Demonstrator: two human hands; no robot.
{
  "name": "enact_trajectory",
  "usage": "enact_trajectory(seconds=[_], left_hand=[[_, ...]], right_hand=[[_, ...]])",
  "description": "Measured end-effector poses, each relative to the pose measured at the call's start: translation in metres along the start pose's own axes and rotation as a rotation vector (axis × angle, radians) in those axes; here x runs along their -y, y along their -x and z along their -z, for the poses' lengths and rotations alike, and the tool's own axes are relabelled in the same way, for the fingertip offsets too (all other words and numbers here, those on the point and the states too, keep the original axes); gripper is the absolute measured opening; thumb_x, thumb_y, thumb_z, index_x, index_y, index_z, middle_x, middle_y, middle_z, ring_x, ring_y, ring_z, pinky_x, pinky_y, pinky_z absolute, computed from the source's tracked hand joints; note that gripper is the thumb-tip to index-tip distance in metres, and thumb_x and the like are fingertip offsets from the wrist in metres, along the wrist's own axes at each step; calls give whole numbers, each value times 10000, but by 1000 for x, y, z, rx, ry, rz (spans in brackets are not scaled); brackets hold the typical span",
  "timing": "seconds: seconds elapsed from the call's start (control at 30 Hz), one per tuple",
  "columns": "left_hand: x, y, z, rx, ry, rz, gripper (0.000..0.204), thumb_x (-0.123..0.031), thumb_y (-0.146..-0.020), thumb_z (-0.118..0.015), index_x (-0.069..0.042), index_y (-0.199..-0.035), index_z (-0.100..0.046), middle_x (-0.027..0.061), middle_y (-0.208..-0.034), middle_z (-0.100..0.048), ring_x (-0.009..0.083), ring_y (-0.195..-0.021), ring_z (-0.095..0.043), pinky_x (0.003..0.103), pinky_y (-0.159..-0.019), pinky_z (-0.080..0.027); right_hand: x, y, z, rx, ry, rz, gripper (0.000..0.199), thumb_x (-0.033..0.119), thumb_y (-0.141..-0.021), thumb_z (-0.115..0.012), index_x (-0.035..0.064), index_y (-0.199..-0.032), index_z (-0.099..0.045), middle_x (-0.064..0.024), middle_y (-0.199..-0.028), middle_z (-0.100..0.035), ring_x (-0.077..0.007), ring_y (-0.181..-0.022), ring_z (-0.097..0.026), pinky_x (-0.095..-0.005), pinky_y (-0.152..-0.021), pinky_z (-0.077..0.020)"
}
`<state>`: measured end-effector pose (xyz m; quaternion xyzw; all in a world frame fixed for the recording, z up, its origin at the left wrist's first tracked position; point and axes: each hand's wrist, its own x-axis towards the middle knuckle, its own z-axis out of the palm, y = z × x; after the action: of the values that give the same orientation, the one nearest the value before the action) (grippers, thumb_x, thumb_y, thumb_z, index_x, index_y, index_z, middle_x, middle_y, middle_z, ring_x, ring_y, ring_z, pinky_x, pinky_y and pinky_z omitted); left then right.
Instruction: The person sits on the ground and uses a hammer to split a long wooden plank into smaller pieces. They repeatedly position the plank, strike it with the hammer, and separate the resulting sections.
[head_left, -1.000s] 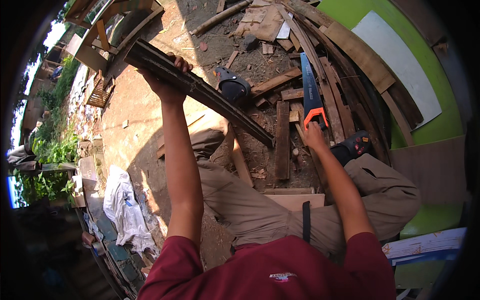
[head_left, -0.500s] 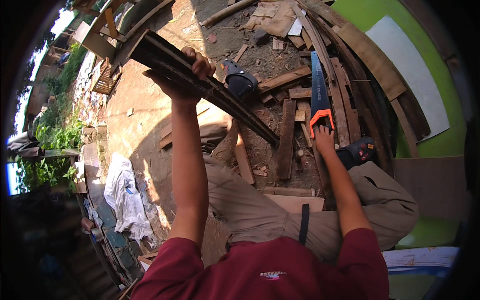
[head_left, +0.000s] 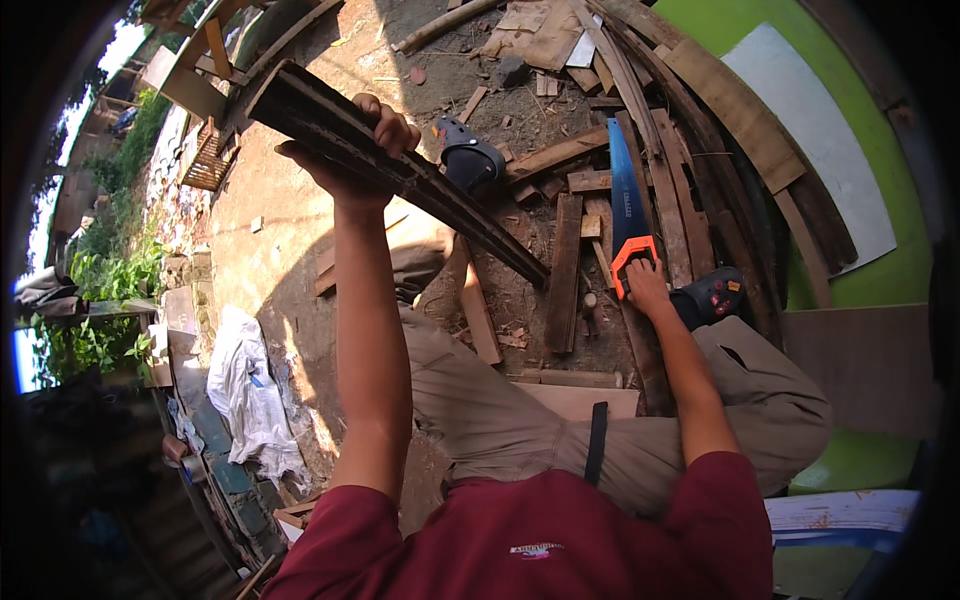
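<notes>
My left hand [head_left: 365,160] grips a long dark wooden beam [head_left: 440,195] near its raised end, fingers over the top and palm beneath. The beam is grooved along its length and slants down to the right, its far tip close to a short brown plank [head_left: 565,275]. On the right, my right hand [head_left: 645,280] is closed round the orange handle of a handsaw [head_left: 628,200]. The saw's blue blade points away from me over the wood pile. A small hammer-like piece [head_left: 590,302] stands between the plank and the saw; its kind is unclear.
Long boards [head_left: 690,190] are heaped at the right beside a green surface [head_left: 890,200] with a white sheet. My feet in dark clogs [head_left: 468,158] rest among offcuts. A white sack [head_left: 245,385] lies at the left, a wooden crate [head_left: 210,160] farther off.
The saw has tilted slightly, its blade tip shifting left and down, with my right hand still on the handle. The beam stays in my left hand, nearly unmoved.
</notes>
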<state>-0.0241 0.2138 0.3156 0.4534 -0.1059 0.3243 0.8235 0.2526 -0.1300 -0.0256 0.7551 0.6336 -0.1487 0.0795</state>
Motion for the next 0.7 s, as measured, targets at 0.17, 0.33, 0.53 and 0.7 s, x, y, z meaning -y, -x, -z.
enact_trajectory(seconds=[0.17,0.33,0.53,0.7], left_hand=[[14,-17,-9,-119,-114,-50,1031,-940,-719,-326,-50,-1177,-574,48,-767,-536,171,-680,-459,331,-662,-355],[18,-21,-4,-98,-102,-71,993,-910,-752,-364,-43,-1196,-558,56,-808,-543,183,-730,-476,355,-708,-375],[-2,-4,-5,-325,-246,-158,872,-838,-843,-315,-67,-1166,-564,76,-858,-563,226,-796,-521,393,-781,-431],[-23,28,29,-691,-498,-236,769,-778,-875,-377,-97,-1202,-523,102,-1041,-595,259,-923,-579,437,-827,-461]], right_hand=[[7,5,46,-559,-401,15,260,155,-748,-703,70,-943,-554,-104,-904,-578,-289,-985,-573,-453,-886,-369],[37,-35,118,-1027,-926,-241,260,271,-891,-671,29,-858,-585,-103,-679,-567,-224,-634,-561,-363,-619,-447],[75,-13,247,-1190,-1220,-91,355,363,-913,-687,14,-927,-625,-55,-682,-576,-107,-641,-531,-284,-600,-451],[114,8,251,-1144,-1085,163,481,472,-881,-700,28,-1052,-631,-21,-714,-572,-109,-653,-561,-277,-602,-464]])
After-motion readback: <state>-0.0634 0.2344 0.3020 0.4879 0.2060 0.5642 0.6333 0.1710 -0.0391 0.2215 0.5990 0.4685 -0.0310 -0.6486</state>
